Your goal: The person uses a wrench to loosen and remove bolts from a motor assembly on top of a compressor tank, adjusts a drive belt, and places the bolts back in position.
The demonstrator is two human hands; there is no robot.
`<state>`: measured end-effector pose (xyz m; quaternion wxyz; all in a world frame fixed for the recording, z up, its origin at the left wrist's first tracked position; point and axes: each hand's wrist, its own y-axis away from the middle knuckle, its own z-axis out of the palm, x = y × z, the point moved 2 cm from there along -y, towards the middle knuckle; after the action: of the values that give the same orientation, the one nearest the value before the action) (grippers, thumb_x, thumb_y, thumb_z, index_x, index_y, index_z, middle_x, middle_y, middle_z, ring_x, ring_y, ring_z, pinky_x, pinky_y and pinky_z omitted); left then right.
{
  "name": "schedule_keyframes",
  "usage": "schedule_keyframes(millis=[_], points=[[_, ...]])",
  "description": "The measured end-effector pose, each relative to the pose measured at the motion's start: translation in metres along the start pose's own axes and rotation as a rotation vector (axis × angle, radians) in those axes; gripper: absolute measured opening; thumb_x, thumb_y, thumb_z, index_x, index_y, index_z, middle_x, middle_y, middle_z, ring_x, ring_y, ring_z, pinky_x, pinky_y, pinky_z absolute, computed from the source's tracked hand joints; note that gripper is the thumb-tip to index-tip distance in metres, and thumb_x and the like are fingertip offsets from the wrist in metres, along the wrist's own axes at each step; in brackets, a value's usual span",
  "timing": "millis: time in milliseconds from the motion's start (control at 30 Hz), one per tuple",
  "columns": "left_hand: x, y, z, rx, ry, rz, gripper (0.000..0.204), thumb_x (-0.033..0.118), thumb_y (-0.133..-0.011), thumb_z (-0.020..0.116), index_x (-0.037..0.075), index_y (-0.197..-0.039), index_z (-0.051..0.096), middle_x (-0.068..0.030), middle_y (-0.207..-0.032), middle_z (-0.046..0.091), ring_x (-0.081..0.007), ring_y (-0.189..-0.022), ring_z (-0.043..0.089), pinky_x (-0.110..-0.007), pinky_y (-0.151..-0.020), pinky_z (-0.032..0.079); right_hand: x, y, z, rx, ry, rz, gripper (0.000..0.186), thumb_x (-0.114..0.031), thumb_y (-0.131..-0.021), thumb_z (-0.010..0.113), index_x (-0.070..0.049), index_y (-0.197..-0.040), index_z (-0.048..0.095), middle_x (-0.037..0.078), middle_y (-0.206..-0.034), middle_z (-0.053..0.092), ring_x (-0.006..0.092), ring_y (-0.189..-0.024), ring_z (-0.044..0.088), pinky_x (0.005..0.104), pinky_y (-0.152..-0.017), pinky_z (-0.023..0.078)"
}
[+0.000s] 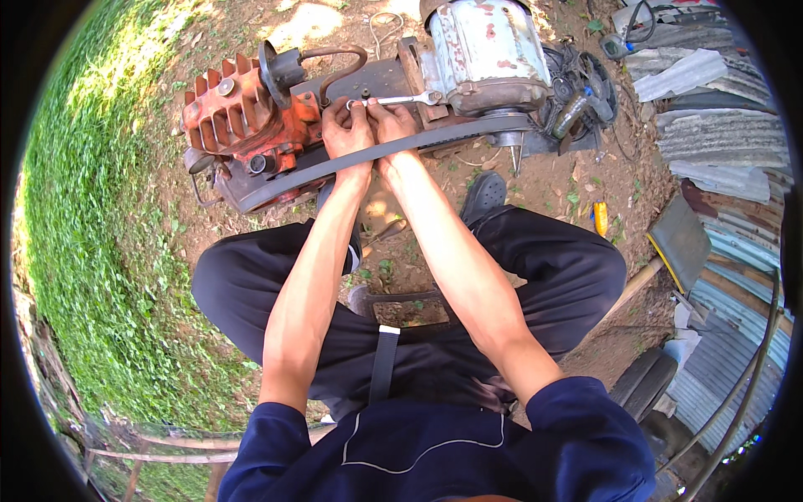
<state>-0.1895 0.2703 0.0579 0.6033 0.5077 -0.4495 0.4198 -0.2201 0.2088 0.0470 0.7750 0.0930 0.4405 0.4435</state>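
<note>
My left hand [347, 134] has its fingers bent and pressed together at the ring end of a silver combination wrench [403, 99]. Beside it, my right hand [391, 125] pinches the wrench's shank close to that end. The wrench lies nearly level, its open end toward the grey motor [489, 54]. Both wrists pass behind a black drive belt [418, 140], which runs from the motor's cone-tipped pulley down to the left. Left of my hands sits an orange finned compressor pump [242, 113] with a curved metal pipe [355, 54]. My fingers partly hide what the ring end touches.
Dark cables [577, 75] and a plastic bottle [573, 115] lie right of the motor. A yellow-orange object [600, 219] and a flat-bladed tool [679, 243] are on the right, near corrugated sheets [723, 138]. A screwdriver-like tool [389, 230] lies between my feet. Grass [92, 209] covers the left.
</note>
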Motion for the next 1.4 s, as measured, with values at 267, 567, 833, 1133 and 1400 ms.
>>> schedule_keyframes(millis=[267,567,833,1133,1400], points=[[0.016,-0.006,0.010,-0.057,0.047,0.025,0.035,0.011,-0.090,0.060,-0.003,-0.120,0.052,-0.0122,-0.095,0.067,-0.0124,-0.085,0.061,-0.024,-0.073,0.049,-0.004,-0.021,0.006,-0.149,-0.173,-0.003,0.016,-0.004,-0.092,0.056,0.003,-0.101,0.045,0.015,-0.092,0.059,0.0220,-0.083,0.065,0.0298,-0.072,0.057],[0.012,-0.020,0.015,-0.068,-0.053,0.149,0.024,0.010,-0.089,0.062,-0.002,-0.109,0.061,-0.0113,-0.090,0.068,-0.0120,-0.080,0.061,-0.024,-0.070,0.049,-0.007,-0.028,0.002,-0.133,-0.199,-0.017,0.016,-0.005,-0.093,0.053,0.002,-0.104,0.044,0.015,-0.095,0.059,0.0226,-0.085,0.065,0.0301,-0.073,0.058],[0.013,0.012,-0.002,-0.090,-0.624,0.325,0.023,0.024,-0.082,0.067,0.002,-0.088,0.065,-0.0100,-0.069,0.065,-0.0180,-0.062,0.063,-0.032,-0.060,0.048,-0.003,0.007,-0.033,0.079,0.112,0.021,0.019,-0.015,-0.093,0.057,0.001,-0.101,0.053,0.008,-0.084,0.058,0.0169,-0.072,0.060,0.0300,-0.059,0.052],[0.027,0.079,0.014,-0.449,-0.916,0.495,0.014,0.013,-0.083,0.058,0.001,-0.089,0.061,-0.0170,-0.075,0.065,-0.0373,-0.069,0.064,-0.047,-0.062,0.050,-0.062,0.055,-0.072,0.172,0.763,-0.048,0.028,-0.025,-0.091,0.061,0.003,-0.091,0.066,0.007,-0.080,0.065,0.0131,-0.067,0.059,0.0274,-0.057,0.047],[-0.008,0.098,0.046,-1.023,-0.473,0.127,0.030,0.016,-0.085,0.058,0.000,-0.111,0.063,-0.0173,-0.101,0.067,-0.0258,-0.086,0.066,-0.039,-0.077,0.052,-0.116,0.060,-0.126,0.090,0.918,-0.193,0.030,-0.031,-0.095,0.056,-0.003,-0.089,0.064,-0.002,-0.064,0.055,0.0054,-0.052,0.047,0.0216,-0.045,0.035]])
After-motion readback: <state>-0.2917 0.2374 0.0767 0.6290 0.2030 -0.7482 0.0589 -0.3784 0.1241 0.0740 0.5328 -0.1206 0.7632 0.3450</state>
